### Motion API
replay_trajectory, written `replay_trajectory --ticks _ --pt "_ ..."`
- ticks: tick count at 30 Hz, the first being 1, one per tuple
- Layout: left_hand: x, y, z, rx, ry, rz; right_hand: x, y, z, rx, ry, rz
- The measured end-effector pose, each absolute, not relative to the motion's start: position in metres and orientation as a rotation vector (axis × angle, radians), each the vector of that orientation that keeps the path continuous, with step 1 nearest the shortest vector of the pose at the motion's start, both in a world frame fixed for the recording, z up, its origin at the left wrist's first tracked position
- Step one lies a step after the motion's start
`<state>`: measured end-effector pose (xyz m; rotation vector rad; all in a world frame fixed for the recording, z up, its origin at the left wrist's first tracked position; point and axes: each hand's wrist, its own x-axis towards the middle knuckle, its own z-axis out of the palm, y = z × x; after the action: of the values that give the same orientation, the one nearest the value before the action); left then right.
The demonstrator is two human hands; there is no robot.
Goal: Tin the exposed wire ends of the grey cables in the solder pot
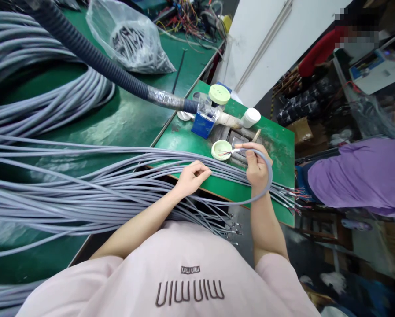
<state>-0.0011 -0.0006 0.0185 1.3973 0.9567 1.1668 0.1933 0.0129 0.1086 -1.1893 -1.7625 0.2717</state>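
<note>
Cables, grey and bundled, are lying across green bench; left hand is resting over them, fingers curled narrow, cannot tell if gripping any; right hand is pinching one looped grey cable near its stripped end, exposed wires sitting over pale green cup; beyond, hose is running to blue box, white jar is standing nearby, plastic bag is lying farther back
</note>
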Motion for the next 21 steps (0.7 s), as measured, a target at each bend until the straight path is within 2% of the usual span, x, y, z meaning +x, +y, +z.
replay_trajectory --ticks 4,10,21 --pt "-0.006 0.000 0.012 1.775 1.111 1.324 0.201 0.036 0.100 -1.175 -1.849 0.272" --pt "0.000 0.000 -0.004 2.168 1.258 1.117 0.209 0.060 0.083 -1.198 -1.936 0.239" --pt "0.000 -0.002 -0.005 2.197 1.272 1.047 0.210 0.069 0.074 -1.233 -2.071 0.198"
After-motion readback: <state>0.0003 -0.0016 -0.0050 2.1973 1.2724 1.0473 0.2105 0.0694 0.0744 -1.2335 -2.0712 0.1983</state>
